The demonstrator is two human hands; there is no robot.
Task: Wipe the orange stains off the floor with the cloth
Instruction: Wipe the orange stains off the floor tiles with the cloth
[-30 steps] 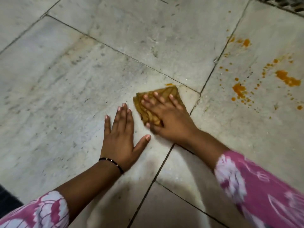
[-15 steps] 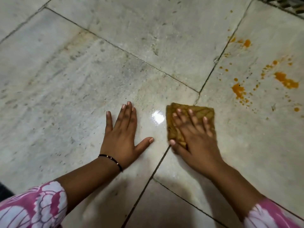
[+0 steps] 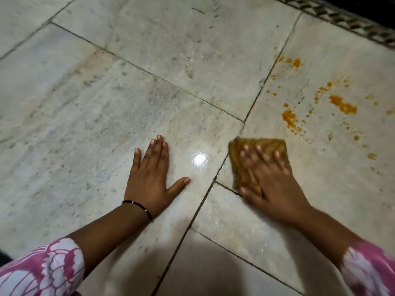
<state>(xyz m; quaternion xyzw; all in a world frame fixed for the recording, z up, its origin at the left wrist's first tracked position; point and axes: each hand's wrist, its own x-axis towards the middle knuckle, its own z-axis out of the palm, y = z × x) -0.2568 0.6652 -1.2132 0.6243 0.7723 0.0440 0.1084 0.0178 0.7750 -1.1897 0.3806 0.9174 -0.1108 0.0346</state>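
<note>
A folded brownish-orange cloth (image 3: pixel 275 146) lies flat on the pale marble floor (image 3: pixel 106 116), just right of a tile joint. My right hand (image 3: pixel 269 180) presses down on it with fingers spread and straight; hand and cloth are motion-blurred. My left hand (image 3: pixel 151 176) rests flat on the floor to the left, fingers straight, thumb out, holding nothing. Orange stains (image 3: pixel 288 118) spatter the tile beyond the cloth, with a bigger streak (image 3: pixel 343 104) farther right and small blobs (image 3: pixel 296 61) near the joint higher up.
Dark tile joints (image 3: pixel 252 101) cross the floor. A patterned border strip (image 3: pixel 342 17) runs along the top right, with darkness behind it. A bright light reflection (image 3: pixel 200 159) shines between my hands. My shadow falls on the near tiles.
My right hand slid the cloth rightward across the tile joint, from beside my left hand toward the orange stains. My left hand stayed planted.
</note>
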